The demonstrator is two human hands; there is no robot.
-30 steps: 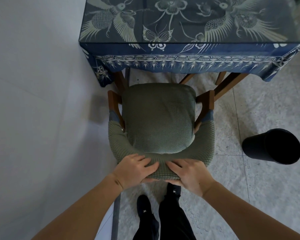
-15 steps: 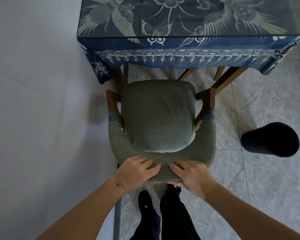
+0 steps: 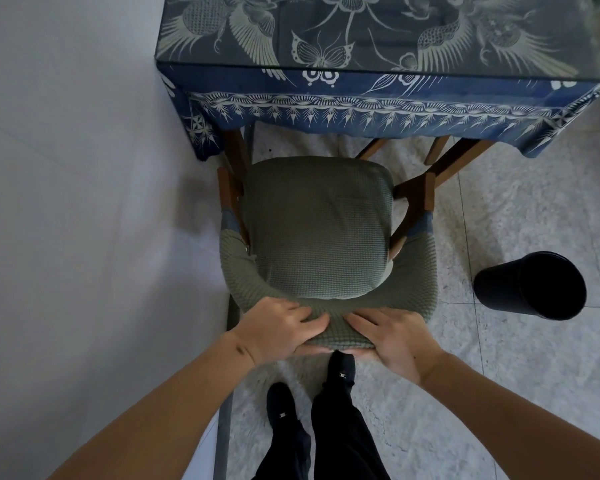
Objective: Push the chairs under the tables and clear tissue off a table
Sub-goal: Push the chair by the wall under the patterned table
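Note:
A wooden chair (image 3: pixel 317 233) with a grey-green knitted cover stands in front of me, its seat facing a table (image 3: pixel 378 88) draped in a blue cloth with white birds and butterflies. The seat's front edge lies just short of the cloth's hem. My left hand (image 3: pixel 279 329) and my right hand (image 3: pixel 394 339) both grip the top of the curved backrest, side by side, fingers over it and thumbs under. No tissue shows on the visible part of the table.
A white wall (image 3: pixel 84 202) runs close along the chair's left side. A black cylindrical bin (image 3: pixel 530 285) stands on the speckled tiled floor to the right of the chair. My dark trousers and shoes (image 3: pixel 326 410) are right behind the backrest.
The chair has slid a little toward the table, with both hands holding the backrest throughout. The table edge sits lower in view as I follow it forward.

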